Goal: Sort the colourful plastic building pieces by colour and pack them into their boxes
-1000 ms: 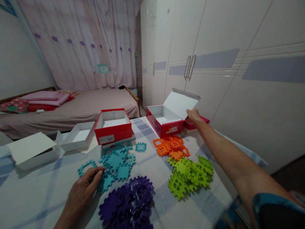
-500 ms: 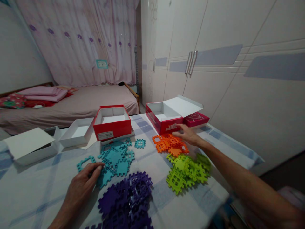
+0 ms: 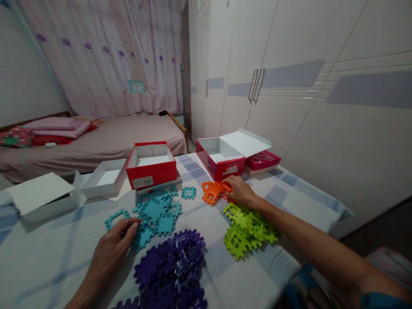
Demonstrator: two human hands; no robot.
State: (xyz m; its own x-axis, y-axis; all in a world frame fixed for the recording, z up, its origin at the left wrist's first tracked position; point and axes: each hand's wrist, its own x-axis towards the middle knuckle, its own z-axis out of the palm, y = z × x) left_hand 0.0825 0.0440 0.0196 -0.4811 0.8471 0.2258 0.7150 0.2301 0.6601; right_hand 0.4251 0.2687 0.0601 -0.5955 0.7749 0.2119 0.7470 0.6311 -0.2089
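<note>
My left hand rests on the table at the left edge of a heap of teal interlocking plastic pieces, its fingers curled with thumb and forefinger close together; whatever may be between them is hidden. A teal open-frame piece lies partly behind that hand. Over at the right, my right hand curls its fingers around the right side of the orange interlocking pieces, hiding some of them. Lime-green pieces lie below the right wrist. A dark purple heap is nearest to me.
An open red box and an open magenta box stand behind the heaps, a magenta lid beside the latter. White boxes stand at the left. One teal piece lies alone. Beyond are a bed and wardrobe.
My right hand has come down and to the left onto the orange pieces, which now form a more compact heap. My left hand has stayed in place.
</note>
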